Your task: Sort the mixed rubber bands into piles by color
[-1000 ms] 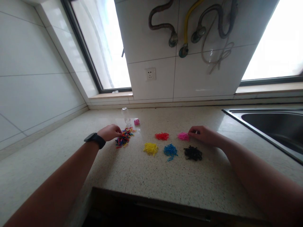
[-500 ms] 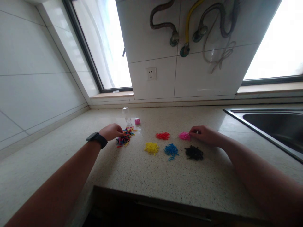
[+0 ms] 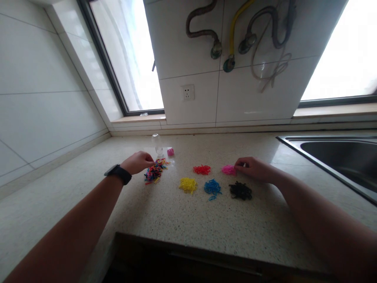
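My left hand (image 3: 138, 162), with a dark watch (image 3: 118, 172) on the wrist, is at the upper left side of a mixed-colour pile of small rubber bands (image 3: 155, 172). Its thumb and fingers are pinched together; anything between them is too small to make out. On the other side, my right hand (image 3: 251, 169) rests at the right edge of a pink rubber band pile (image 3: 228, 169). Those fingertips are also closed, and what they hold is hidden. Between the hands lie separate piles of red (image 3: 202, 169), yellow (image 3: 187, 185), blue (image 3: 212, 188) and black rubber bands (image 3: 240, 190).
A small clear bottle (image 3: 158, 144) and a pink cap (image 3: 170, 152) stand behind the mixed pile. A steel sink (image 3: 294, 145) is set into the speckled counter (image 3: 176, 216) at the right. The tiled wall behind carries a socket (image 3: 188, 92) and hoses (image 3: 232, 35).
My left hand has risen slightly from the mixed pile, uncovering more of it. My right hand stays by the pink pile. The view has shifted very slightly.
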`<state>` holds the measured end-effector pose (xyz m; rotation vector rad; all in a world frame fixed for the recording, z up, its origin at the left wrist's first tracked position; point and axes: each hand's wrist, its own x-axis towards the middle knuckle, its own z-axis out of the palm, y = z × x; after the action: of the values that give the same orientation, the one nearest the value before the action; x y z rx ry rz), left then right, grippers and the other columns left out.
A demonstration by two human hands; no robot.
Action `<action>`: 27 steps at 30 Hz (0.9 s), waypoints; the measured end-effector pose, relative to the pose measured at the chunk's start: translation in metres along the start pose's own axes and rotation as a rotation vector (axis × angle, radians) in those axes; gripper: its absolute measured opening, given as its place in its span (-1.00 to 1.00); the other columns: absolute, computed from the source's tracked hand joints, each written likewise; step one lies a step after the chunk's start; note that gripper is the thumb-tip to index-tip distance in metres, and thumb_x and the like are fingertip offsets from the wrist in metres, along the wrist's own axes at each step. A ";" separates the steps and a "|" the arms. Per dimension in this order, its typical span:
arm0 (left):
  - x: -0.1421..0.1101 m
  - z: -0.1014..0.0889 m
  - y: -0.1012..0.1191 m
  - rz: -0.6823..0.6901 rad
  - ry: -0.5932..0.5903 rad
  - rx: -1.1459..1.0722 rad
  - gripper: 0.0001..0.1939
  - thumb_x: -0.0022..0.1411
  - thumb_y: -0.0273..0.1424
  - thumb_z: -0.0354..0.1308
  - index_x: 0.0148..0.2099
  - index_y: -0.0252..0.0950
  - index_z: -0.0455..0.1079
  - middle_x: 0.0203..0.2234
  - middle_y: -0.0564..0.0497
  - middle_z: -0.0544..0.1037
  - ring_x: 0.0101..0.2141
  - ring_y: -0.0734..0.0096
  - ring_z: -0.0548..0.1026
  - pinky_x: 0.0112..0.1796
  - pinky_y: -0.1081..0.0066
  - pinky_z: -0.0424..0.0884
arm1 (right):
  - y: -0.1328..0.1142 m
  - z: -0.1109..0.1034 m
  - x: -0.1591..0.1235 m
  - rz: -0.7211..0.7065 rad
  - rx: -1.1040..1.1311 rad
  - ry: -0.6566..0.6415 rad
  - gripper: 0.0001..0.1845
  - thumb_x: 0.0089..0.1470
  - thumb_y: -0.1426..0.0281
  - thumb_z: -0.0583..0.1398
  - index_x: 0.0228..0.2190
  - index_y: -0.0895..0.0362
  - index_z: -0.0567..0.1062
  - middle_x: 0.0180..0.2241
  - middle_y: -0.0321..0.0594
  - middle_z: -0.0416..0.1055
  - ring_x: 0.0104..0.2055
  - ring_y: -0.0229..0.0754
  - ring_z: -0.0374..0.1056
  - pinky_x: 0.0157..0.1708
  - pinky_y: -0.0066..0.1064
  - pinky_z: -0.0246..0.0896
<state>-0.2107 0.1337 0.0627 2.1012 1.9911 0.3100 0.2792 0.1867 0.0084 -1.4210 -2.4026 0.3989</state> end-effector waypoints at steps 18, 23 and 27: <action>-0.027 0.041 0.097 0.304 0.022 -0.412 -0.59 0.26 -0.07 0.15 -0.20 -0.35 0.54 -0.41 -0.04 0.57 -0.43 0.43 0.41 -0.41 0.43 0.28 | -0.076 0.000 -0.009 -0.278 0.115 0.314 -0.78 0.22 0.28 0.13 -0.31 0.12 0.54 -0.40 -0.22 0.47 -0.41 -0.24 0.28 -0.35 -0.39 0.15; -0.048 0.060 0.134 0.370 0.019 -0.500 -0.65 0.29 -0.13 0.15 -0.23 -0.33 0.53 -0.42 -0.01 0.56 -0.44 0.45 0.38 -0.42 0.44 0.27 | -0.122 0.009 -0.021 -0.425 0.175 0.259 -0.85 0.20 0.33 0.18 -0.30 0.11 0.53 -0.40 -0.26 0.42 -0.37 -0.26 0.27 -0.32 -0.42 0.14; -0.059 0.069 0.145 0.377 0.008 -0.591 -0.63 0.31 -0.09 0.14 -0.22 -0.33 0.51 -0.39 -0.01 0.56 -0.43 0.45 0.40 -0.42 0.46 0.29 | -0.141 0.012 -0.027 -0.471 0.175 0.197 -0.81 0.20 0.25 0.22 -0.31 0.12 0.53 -0.38 -0.25 0.43 -0.34 -0.26 0.29 -0.29 -0.42 0.14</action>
<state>-0.0544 0.0661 0.0418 2.0377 1.2667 0.8519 0.1748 0.0964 0.0491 -0.7487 -2.3713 0.3209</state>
